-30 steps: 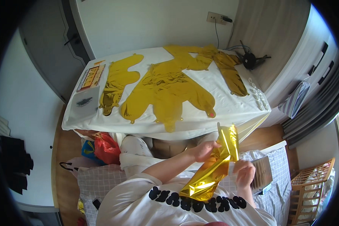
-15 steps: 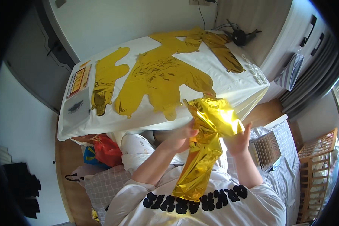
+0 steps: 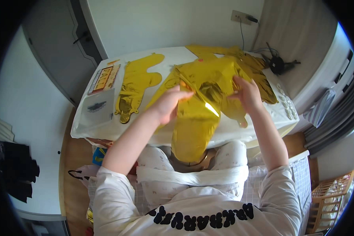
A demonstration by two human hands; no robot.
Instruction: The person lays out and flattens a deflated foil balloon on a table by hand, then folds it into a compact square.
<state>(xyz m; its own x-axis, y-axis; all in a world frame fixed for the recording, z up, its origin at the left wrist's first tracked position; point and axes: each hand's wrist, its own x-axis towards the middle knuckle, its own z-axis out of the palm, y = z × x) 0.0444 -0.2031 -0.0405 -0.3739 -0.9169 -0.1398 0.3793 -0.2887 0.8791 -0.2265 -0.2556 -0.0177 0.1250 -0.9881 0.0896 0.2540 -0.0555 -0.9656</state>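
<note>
A flat gold foil balloon [image 3: 194,133] hangs between my hands over the near edge of the table, its rounded lower end above my knees. My left hand [image 3: 170,104] pinches its left side, thumb on top. At the foil's right side, my right hand [image 3: 248,94] has thumb and fingers bent around the edge; part of its grip is hidden. Beneath and behind lie more flat gold balloons: a lobed one [image 3: 139,76] on the left, a dark-shining one [image 3: 269,88] on the right, and another [image 3: 204,50] at the back.
A white cloth [image 3: 177,54] covers the table. At its left are a printed orange card [image 3: 104,80] and a clear plastic sheet [image 3: 95,111]. A black router [image 3: 278,65] stands at the back right, near a strip of small white rings [image 3: 288,103]. A wooden crib [image 3: 330,200] is lower right.
Both hands have moved forward and up over the table, bringing the gold balloon from near my chest. The crumpled foil is now spread wider and flatter. My view has shifted.
</note>
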